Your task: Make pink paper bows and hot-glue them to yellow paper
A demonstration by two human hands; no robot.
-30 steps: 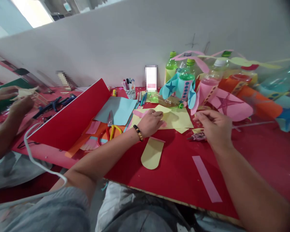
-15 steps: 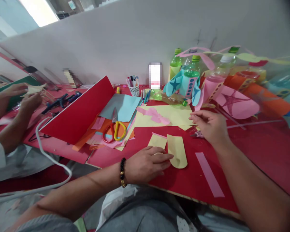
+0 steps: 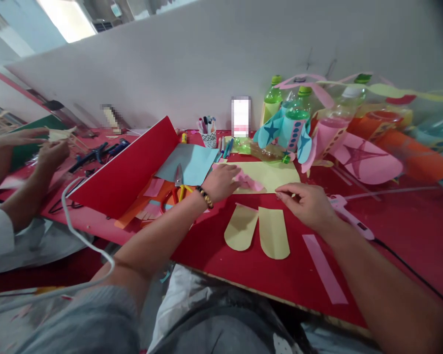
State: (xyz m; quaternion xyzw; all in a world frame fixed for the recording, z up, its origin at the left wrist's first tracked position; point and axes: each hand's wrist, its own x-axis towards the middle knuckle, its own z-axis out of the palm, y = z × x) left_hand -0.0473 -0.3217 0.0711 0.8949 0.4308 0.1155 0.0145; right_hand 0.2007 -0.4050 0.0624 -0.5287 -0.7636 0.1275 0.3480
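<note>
My left hand (image 3: 221, 183) lies flat on a pale yellow paper sheet (image 3: 275, 177), its fingers reaching a crumpled pink paper cut-out (image 3: 248, 182). My right hand (image 3: 304, 206) hovers over the red tabletop (image 3: 398, 260), thumb and fingertips pinched together, with nothing visible between them. Just below it lie two round-ended yellow paper pieces (image 3: 241, 227) side by side with the other piece (image 3: 273, 233). To its right rests a pink hot glue gun (image 3: 349, 216) with a black cord.
Scissors with red and yellow handles (image 3: 179, 192) sit among paper scraps behind a tilted red board (image 3: 121, 169). A co-worker's hands (image 3: 25, 145) work at the far left. Decorated plastic bottles (image 3: 291, 120) stand at the back, and a white cable (image 3: 74, 216) crosses the near table.
My left hand has moved from the yellow pieces back onto the yellow sheet. The two pieces now lie uncovered side by side. My right hand moved left, and the glue gun shows further right.
</note>
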